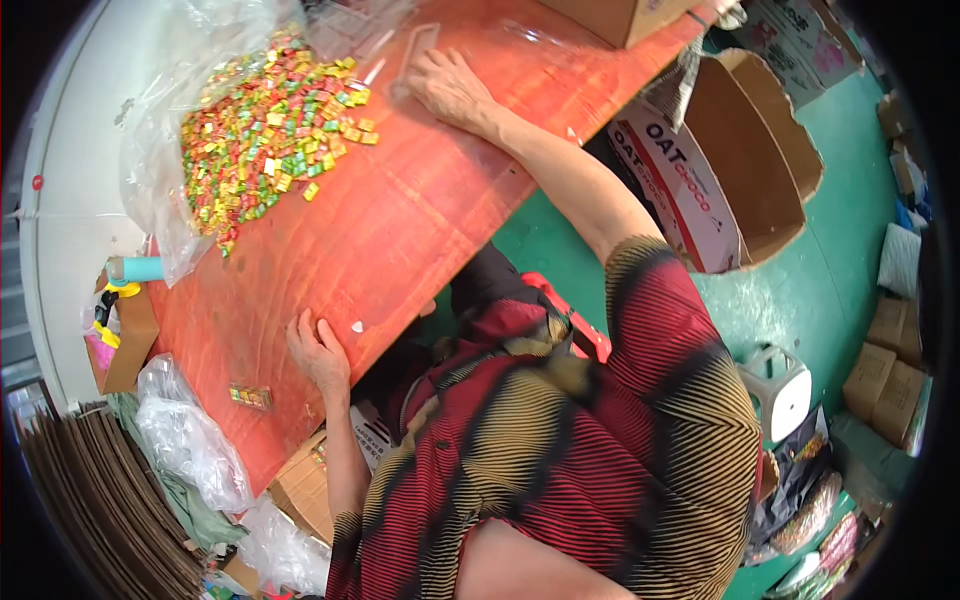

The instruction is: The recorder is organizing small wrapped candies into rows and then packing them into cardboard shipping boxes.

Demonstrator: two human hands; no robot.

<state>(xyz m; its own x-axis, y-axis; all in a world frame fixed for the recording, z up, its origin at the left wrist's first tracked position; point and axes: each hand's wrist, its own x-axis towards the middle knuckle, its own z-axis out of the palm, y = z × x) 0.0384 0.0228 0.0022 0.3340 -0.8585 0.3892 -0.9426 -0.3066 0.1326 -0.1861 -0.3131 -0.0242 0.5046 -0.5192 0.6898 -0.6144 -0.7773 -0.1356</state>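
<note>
My left hand (320, 355) rests on the near edge of the red tabletop (330, 280), fingers slightly apart and holding nothing. Farther off, my right hand (450, 90) reaches across the table. Its bent fingers close on the near end of a clear, flat plastic tray (421, 42) with pale edges; the exact grip is partly hidden. Left of that hand, a large heap of small wrapped pieces (270, 140), yellow, red and green, spills from a clear plastic bag (150, 140). A small row of the same pieces (250, 396) lies by itself beyond my left hand.
A cardboard box (620, 20) stands at the table's far end. Below the right edge is a big open carton (760, 150) on the green floor. A white stool (780, 390) stands at right. Stacked flat cardboard (90, 500) and crumpled plastic bags (190, 430) crowd the lower left.
</note>
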